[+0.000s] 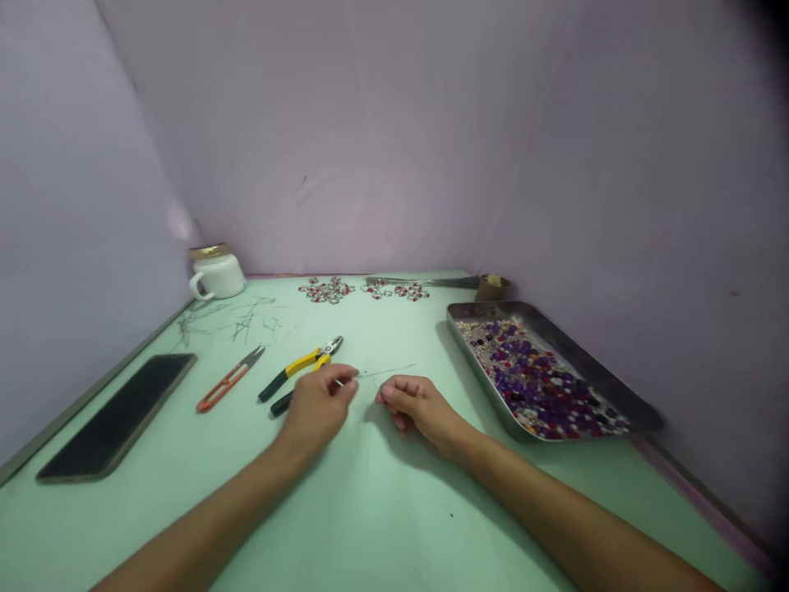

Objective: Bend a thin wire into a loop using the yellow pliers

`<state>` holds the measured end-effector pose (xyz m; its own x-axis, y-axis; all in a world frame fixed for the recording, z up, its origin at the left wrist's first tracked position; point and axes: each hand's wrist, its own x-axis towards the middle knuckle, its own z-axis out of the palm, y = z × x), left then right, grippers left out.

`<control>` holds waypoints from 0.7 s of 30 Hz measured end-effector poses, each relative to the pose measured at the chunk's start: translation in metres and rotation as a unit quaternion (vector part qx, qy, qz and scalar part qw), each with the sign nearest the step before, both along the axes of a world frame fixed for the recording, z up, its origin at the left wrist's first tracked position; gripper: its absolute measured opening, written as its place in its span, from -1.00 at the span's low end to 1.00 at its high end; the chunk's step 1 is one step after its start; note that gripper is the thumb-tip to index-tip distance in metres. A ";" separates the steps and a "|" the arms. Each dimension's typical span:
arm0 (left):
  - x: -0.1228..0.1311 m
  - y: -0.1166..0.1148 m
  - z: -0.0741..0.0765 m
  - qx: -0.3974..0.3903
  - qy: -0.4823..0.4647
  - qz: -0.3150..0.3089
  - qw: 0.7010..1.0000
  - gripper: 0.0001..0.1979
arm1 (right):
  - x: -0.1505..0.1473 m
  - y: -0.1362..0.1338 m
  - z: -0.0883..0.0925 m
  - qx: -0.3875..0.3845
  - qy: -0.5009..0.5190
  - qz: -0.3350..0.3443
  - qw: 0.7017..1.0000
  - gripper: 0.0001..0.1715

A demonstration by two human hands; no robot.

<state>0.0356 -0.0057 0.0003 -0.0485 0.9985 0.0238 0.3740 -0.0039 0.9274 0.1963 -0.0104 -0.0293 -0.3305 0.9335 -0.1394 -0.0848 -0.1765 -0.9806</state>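
Note:
My left hand [321, 404] is closed in a pinch on a thin wire [388, 372], which sticks out to the right from the fingertips. Close by on the right, my right hand [422, 409] also has its thumb and forefinger pressed together; whatever lies between them is too small to name. Yellow-and-black pliers [302, 360] lie partly hidden behind my left hand. Farther left are orange thread snips [227, 386] with the blades pointing away from me.
A metal tray [595, 362] of mixed beads [523, 362] stands at right. Along the back lie red-and-silver beaded pieces [326, 289], a long metal tool [444, 282] and a brown roll [493, 287]. At left are cut wires [246, 321], a white mug [220, 276] and a phone [120, 419].

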 end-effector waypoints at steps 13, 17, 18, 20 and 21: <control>-0.040 0.037 0.000 -0.017 0.488 -0.051 0.871 -0.68 | 0.006 0.002 -0.001 -0.024 0.013 0.007 1.000 -0.75; -0.044 0.030 0.015 -0.034 0.434 -0.098 0.895 -0.78 | 0.010 0.003 0.002 -0.044 0.047 0.005 0.998 -0.77; -0.046 0.026 0.019 -0.040 0.415 -0.116 0.901 -0.78 | 0.011 0.004 0.002 -0.050 0.053 0.009 0.997 -0.77; -0.049 0.018 0.027 -0.054 0.373 -0.154 0.914 -0.74 | 0.014 0.005 0.003 -0.065 0.062 0.024 0.996 -0.79; -0.051 0.013 0.030 -0.063 0.347 -0.175 0.919 -0.71 | 0.015 0.006 0.003 -0.073 0.065 0.034 0.995 -0.81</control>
